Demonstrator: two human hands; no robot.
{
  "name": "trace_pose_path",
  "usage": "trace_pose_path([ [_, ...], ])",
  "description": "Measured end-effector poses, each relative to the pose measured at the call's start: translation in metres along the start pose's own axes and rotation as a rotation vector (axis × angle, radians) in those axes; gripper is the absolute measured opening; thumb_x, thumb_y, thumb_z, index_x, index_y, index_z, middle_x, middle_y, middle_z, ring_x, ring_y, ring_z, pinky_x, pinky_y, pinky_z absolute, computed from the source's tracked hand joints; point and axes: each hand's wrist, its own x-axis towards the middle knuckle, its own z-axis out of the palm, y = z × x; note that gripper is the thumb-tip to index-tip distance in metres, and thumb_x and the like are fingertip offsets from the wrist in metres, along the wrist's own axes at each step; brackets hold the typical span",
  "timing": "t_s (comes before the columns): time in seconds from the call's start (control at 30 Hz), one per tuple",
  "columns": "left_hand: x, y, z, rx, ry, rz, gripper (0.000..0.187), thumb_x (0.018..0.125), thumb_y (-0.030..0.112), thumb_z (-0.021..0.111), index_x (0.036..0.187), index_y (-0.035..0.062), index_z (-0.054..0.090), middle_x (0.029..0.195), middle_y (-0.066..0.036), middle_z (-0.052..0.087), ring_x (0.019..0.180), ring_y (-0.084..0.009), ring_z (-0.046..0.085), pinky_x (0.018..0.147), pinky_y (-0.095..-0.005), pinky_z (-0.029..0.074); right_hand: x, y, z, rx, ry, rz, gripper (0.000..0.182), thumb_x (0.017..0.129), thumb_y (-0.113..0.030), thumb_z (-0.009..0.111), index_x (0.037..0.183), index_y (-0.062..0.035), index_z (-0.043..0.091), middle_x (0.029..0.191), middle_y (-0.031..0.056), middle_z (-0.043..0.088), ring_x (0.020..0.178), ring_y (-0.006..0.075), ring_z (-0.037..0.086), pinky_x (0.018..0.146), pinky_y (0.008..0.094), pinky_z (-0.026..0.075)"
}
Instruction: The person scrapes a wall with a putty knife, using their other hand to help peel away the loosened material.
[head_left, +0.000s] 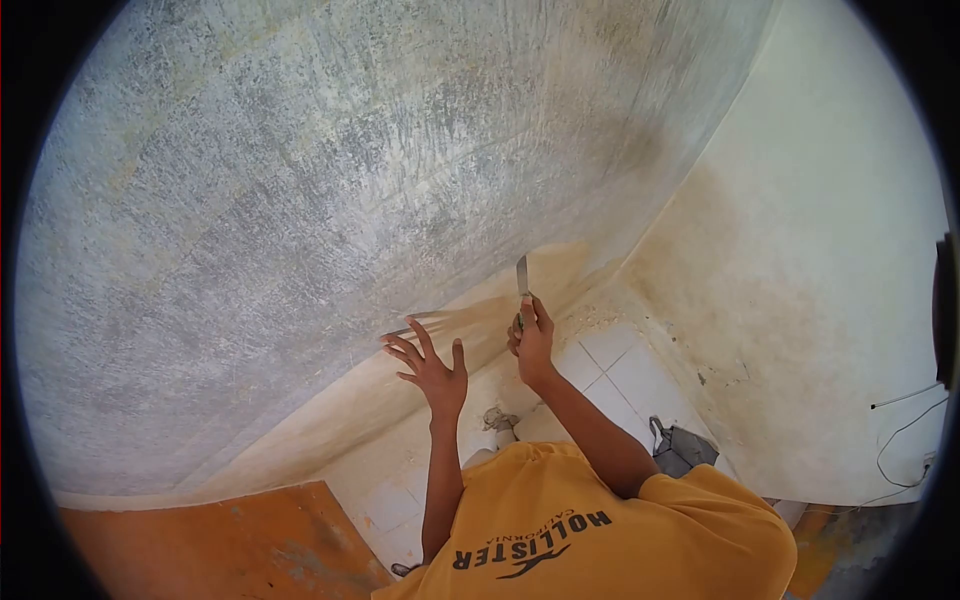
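Note:
My right hand (534,340) is closed around the handle of a scraper (521,274), whose narrow metal blade points up at the wall near a smooth beige patch. My left hand (432,375) is spread open with fingers apart, at the lower part of the wall. Whether its fingertips press on the surface is hard to tell. Most of the wall (300,190) in front of me looks rough, grey and scratched. A smoother beige strip (300,425) runs along its lower edge.
A second wall (810,260), pale with brown stains, meets the first at a corner on the right. Crumbs lie on white floor tiles (610,375). A grey bag (685,450) sits beside me. An orange surface (230,545) is at lower left; cables (885,455) hang at right.

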Motion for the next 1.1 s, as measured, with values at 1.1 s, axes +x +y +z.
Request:
trace_pose_path([
  [1.1, 0.000, -0.010, 0.022, -0.099, 0.163, 0.182, 0.089, 0.099, 0.024, 0.066, 0.166, 0.0133, 0.008, 0.165, -0.030, -0.023, 0.147, -0.0609, -0.022, 0.117, -0.0729, 0.005, -0.018, 0.021, 0.001, -0.116, -0.056, -0.078, 0.042, 0.109, -0.037, 0.052, 0.141, -0.0095, 0.050, 0.064, -0.0061, 0.040, 0.050, 0.0025, 0.035, 0.042, 0.0211, 0.028],
])
